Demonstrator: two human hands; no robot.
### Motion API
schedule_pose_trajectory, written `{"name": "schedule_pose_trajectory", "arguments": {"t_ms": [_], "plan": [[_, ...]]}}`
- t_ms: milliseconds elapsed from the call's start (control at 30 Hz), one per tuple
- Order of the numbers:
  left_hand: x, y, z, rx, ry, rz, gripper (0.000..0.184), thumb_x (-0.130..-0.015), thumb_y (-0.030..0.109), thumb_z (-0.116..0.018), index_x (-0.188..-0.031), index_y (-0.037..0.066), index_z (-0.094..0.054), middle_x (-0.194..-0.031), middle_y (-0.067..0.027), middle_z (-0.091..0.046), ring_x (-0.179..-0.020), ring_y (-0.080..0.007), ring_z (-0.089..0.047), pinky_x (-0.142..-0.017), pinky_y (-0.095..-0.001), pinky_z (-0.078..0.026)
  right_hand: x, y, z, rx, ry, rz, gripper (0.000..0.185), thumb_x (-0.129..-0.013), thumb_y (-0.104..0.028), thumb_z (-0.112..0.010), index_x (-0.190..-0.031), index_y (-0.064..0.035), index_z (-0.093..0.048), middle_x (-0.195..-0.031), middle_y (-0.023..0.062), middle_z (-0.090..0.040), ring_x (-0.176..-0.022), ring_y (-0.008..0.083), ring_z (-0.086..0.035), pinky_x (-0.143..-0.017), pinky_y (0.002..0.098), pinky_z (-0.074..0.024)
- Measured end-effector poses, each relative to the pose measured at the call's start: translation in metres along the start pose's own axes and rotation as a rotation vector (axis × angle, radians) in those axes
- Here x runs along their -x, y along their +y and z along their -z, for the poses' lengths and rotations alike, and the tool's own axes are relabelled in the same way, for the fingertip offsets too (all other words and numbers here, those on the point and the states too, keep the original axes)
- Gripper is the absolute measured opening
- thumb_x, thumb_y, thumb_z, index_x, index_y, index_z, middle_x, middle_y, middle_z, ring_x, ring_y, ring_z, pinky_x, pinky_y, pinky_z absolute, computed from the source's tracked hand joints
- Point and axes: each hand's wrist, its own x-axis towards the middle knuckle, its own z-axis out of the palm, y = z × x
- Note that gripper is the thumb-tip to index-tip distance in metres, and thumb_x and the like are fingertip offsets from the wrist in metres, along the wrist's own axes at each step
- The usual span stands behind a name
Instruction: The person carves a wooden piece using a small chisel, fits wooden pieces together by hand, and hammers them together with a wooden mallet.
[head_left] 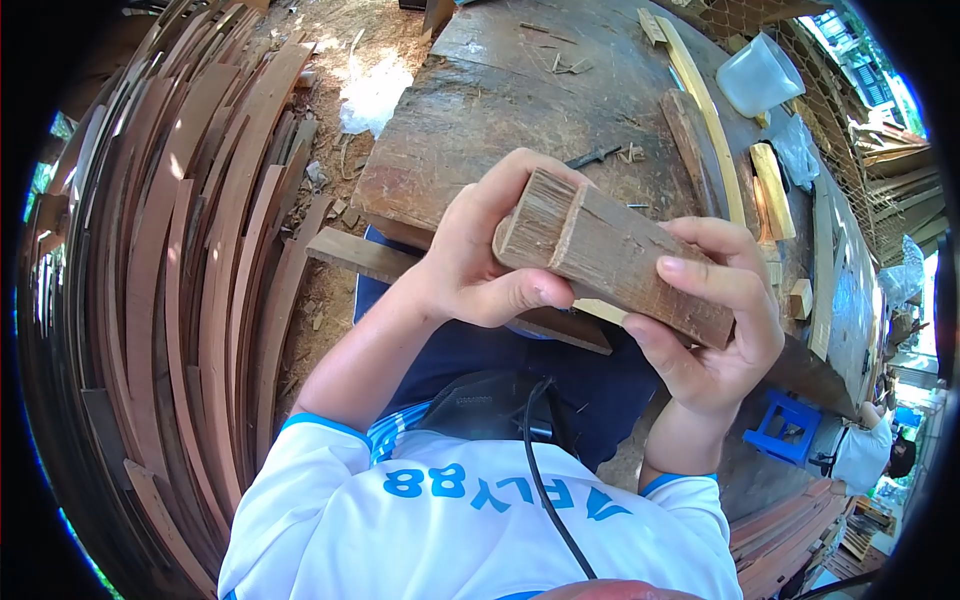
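A brown wooden block [630, 250] with a ridge or step near its left end is held up over my lap, tilted down to the right. My left hand [485, 235] is closed around its left end, with the thumb along the near side. Around the right end, my right hand [725, 310] is closed, thumb below and fingers on the upper face. Behind the block, a dark narrow tool [595, 157] lies on the worn wooden workbench [480, 130], partly hidden by my left hand. Below the hands, a wooden board [360, 253] sticks out across my legs.
Long wooden strips [215, 230] are stacked on the left. Several wood pieces, including a long pale strip [705, 110], lie on the bench's right side near a white plastic container [760, 75]. A blue stool [785, 425] and another person [862, 455] are at the right.
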Motion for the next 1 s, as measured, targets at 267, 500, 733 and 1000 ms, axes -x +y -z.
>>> {"name": "schedule_pose_trajectory", "arguments": {"t_ms": [267,500,733,1000], "plan": [[-0.001,-0.001,0.002,-0.016,0.021,-0.042,0.098,-0.085,0.071,-0.084,-0.134,-0.008,-0.055,-0.117,-0.0132,-0.071,-0.105,-0.0182,-0.072,-0.089,-0.0325,-0.058,0.073,0.025,0.003,-0.248,0.642,-0.217,0.059,-0.111,-0.057,-0.045,-0.127,-0.0019,-0.058,-0.106,0.0176,-0.066,-0.079,0.0184,-0.059,-0.064,0.0298,-0.0474],[-0.003,-0.003,0.004,-0.026,0.034,-0.141,0.087,-0.085,0.058,-0.092,-0.136,-0.002,-0.055,-0.110,-0.0091,-0.074,-0.102,-0.0163,-0.073,-0.089,-0.0319,-0.057,0.221,0.039,-0.025,0.261,0.124,-0.338,0.031,-0.094,0.000,-0.062,-0.065,-0.0035,-0.051,-0.060,0.0084,-0.049,-0.052,0.0227,-0.050,-0.049,0.0357,-0.0350],[0.001,-0.010,-0.001,0.063,0.068,-0.148,0.092,-0.085,0.057,-0.092,-0.141,-0.004,-0.052,-0.119,-0.0107,-0.070,-0.110,-0.0171,-0.069,-0.094,-0.0322,-0.055,0.275,0.084,-0.057,0.570,-0.437,-0.660,0.054,-0.086,-0.026,-0.084,-0.137,-0.0146,-0.070,-0.138,0.0099,-0.067,-0.129,0.0361,-0.063,-0.112,0.0497,-0.0492],[-0.002,-0.009,-0.005,0.047,0.060,-0.172,0.092,-0.087,0.056,-0.091,-0.141,-0.006,-0.051,-0.119,-0.0101,-0.069,-0.108,-0.0159,-0.067,-0.093,-0.0308,-0.053,0.282,0.123,-0.083,0.439,-0.636,-0.750,0.062,-0.085,-0.024,-0.083,-0.145,-0.0153,-0.068,-0.146,0.0124,-0.066,-0.135,0.0376,-0.062,-0.117,0.0488,-0.0486]]}}
